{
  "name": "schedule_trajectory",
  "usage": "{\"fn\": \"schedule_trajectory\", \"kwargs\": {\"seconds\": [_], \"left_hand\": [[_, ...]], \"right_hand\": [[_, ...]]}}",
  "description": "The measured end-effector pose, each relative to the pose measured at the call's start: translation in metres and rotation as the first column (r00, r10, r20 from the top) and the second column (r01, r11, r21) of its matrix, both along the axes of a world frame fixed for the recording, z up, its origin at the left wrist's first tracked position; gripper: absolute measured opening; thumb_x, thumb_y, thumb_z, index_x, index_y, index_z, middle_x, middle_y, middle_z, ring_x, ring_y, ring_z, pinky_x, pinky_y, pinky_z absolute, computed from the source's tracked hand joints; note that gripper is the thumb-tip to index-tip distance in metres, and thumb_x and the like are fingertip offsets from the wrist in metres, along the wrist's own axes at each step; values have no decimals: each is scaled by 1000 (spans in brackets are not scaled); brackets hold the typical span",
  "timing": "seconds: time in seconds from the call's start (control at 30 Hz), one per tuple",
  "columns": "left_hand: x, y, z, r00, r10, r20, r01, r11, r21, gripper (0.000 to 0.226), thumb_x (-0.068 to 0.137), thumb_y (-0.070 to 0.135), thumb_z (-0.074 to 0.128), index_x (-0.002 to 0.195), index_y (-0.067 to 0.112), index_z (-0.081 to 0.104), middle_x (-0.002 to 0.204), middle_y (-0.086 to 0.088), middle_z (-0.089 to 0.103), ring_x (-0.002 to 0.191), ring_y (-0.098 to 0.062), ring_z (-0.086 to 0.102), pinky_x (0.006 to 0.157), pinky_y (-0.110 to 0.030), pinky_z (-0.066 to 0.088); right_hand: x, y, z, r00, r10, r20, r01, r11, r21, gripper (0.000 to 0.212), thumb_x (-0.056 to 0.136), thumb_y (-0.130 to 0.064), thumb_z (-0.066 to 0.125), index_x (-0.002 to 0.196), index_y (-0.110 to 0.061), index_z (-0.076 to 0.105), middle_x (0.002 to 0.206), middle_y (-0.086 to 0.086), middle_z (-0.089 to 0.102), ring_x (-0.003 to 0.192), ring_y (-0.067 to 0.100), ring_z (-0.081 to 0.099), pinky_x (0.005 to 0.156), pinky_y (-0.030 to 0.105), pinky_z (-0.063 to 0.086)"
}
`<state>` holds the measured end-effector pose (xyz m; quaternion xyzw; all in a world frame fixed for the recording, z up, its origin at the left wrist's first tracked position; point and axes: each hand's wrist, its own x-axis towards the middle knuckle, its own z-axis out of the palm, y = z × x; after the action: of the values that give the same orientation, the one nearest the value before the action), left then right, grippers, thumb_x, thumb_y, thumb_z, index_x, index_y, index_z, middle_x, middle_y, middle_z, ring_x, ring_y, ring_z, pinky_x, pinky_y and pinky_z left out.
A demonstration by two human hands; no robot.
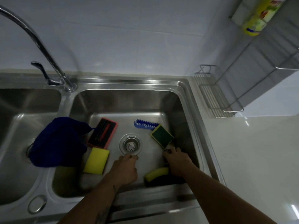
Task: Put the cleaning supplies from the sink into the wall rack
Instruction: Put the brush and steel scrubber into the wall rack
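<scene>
A steel sink basin [129, 101] fills the centre. The wire wall rack [216, 96] at two o'clock is bare; a yellow bottle [258, 18] sits on a higher shelf. Still in the basin: blue cloth [58, 143] at nine o'clock, red-rimmed scrubber [103, 135], yellow sponge [96, 160], blue brush [145, 124], curved sponge [156, 173]. The right hand [176, 159] pinches a green-topped sponge [162, 136]; the left hand [125, 168] is loosely curled, holding nothing. Most of the task seems left to do.

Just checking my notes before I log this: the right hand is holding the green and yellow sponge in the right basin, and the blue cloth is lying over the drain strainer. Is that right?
Not quite. In the head view the right hand does hold the green and yellow sponge in the right basin, but the blue cloth is draped over the divider between the basins. The drain strainer is uncovered.
</scene>
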<state>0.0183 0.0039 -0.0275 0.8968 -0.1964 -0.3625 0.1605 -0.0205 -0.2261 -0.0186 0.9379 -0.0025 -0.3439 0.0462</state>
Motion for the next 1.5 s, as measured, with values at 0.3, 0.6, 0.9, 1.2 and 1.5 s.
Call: {"fn": "schedule_trajectory", "kwargs": {"seconds": [0.3, 0.6, 0.9, 1.2, 1.5], "left_hand": [[7, -30, -7, 999, 37, -15, -37, 998, -60, 56, 86, 19, 49, 141, 19, 40, 151, -5, 36, 134, -28, 39, 108, -39, 37], [19, -48, -5, 974, 182, -138, -197, 975, -107, 56, 86, 20, 51, 141, 19, 40, 146, -10, 43, 131, -26, 45, 107, -39, 40], [29, -50, -22, 896, 389, -212, -424, 893, -150, 50, 72, 30, 51, 122, 24, 51, 122, -8, 57, 114, -27, 57, 96, -44, 49], [35, -79, -53, 957, 253, -140, -267, 959, -92, 84, 71, 52, 66, 142, 39, 23, 149, -13, 18, 129, -39, 39, 108, -47, 39], [38, -68, -70, 985, 15, 173, -19, 1000, 20, 84, 74, 29, 68, 144, 26, 20, 145, -12, 25, 123, -36, 39, 93, -44, 46]], "right_hand": [[24, -11, -15, 999, 3, 52, -7, 997, 81, 40, 88, -21, 61, 126, -11, 53, 129, 20, 51, 114, 38, 55, 89, 46, 51], [48, -9, -9, 885, -444, 137, 341, 820, 459, 15, 79, -11, 61, 93, -16, 64, 103, 10, 66, 96, 32, 63, 84, 40, 55], [73, 24, -19, 765, -639, 87, 354, 528, 772, 31, 74, 3, 55, 92, -22, 59, 82, 0, 68, 81, 16, 65, 76, 38, 57], [129, -5, -26, 873, -355, 334, 167, 862, 478, 36, 84, -16, 61, 120, -17, 52, 122, 8, 49, 112, 27, 49, 92, 45, 51], [174, 23, -65, 927, -284, 244, 221, 941, 256, 58, 84, -37, 57, 134, -16, 39, 132, 14, 49, 121, 36, 47, 100, 51, 35]]}}
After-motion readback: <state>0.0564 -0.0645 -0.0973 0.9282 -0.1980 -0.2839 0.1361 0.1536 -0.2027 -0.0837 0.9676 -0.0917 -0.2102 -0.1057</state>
